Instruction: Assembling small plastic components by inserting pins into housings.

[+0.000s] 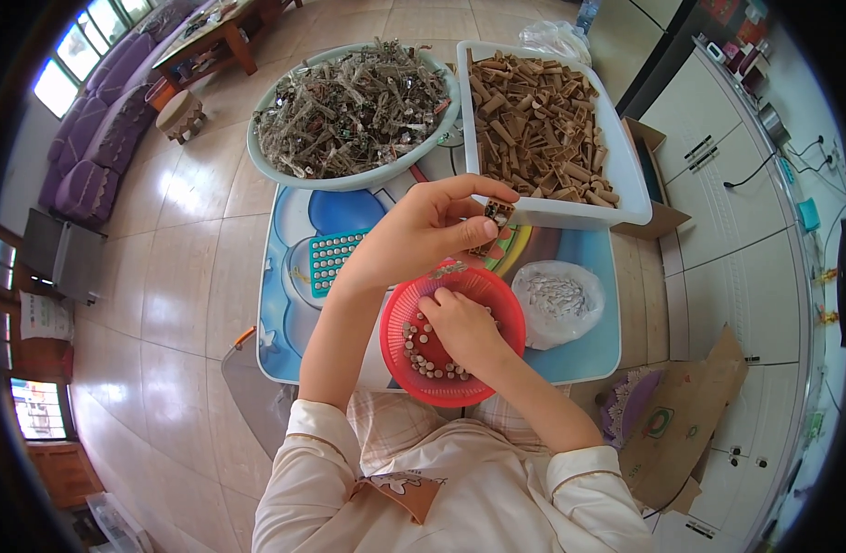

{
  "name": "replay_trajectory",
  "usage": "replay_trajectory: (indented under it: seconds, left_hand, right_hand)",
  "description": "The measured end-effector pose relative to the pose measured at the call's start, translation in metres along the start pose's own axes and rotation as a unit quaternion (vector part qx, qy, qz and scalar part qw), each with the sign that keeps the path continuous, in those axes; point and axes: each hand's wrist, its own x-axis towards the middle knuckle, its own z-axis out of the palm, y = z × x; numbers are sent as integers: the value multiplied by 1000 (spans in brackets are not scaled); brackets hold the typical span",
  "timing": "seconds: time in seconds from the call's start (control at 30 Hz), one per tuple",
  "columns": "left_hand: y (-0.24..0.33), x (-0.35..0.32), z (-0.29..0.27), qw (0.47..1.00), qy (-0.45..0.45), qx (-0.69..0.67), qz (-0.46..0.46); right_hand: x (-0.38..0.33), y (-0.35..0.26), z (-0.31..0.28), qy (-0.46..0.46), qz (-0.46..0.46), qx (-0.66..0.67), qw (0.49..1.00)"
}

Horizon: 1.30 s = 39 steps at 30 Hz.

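Note:
My left hand (pixel 423 230) is raised above the table, thumb and fingers pinched on a small brown plastic casing (pixel 499 210) with a shiny part inside. Below it, my right hand (pixel 461 324) reaches into a red plastic basket (pixel 397 373), its fingers curled down by the inner wall. Whatever lies between those fingertips is too small to make out. Several small round silvery pieces (pixel 425 361) lie on the basket floor, partly covered by my right hand. Left of the basket, partly behind my left forearm, sits a teal tray (pixel 326 263) with rows of round silvery pieces.
A pale basin (pixel 261 152) heaped with clear and metallic parts stands at the far left of the blue table (pixel 289 346). Beside it, a white bin (pixel 630 175) holds brown plastic pieces. A clear bag (pixel 559 304) of small pale pieces lies right of the basket. Cardboard (pixel 676 433) leans at right.

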Motion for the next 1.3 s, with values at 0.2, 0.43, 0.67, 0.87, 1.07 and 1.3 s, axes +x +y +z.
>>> replay_trajectory:
  seconds: [0.2,0.43,0.67,0.87,1.07,1.3]
  left_hand:
    - [-2,0,0,1000,-10,-13,0]
    - [-1,0,-3,1000,-13,-9,-4]
    - [3,-6,-10,1000,-11,-27,-8]
    - [8,-7,-2,999,-32,0,-9]
    - [-2,-6,3,999,-32,7,9]
    - [-4,-6,0,997,-34,75,3]
  right_hand:
    - [0,7,-7,-34,-20,48,998]
    - [-6,12,-9,-34,-15,94,995]
    - [-24,3,-76,250,31,265,931]
    - [-13,2,-109,480,-35,164,861]
    - [1,3,-115,467,-70,75,878]
    - [3,4,-134,271,35,254,928]
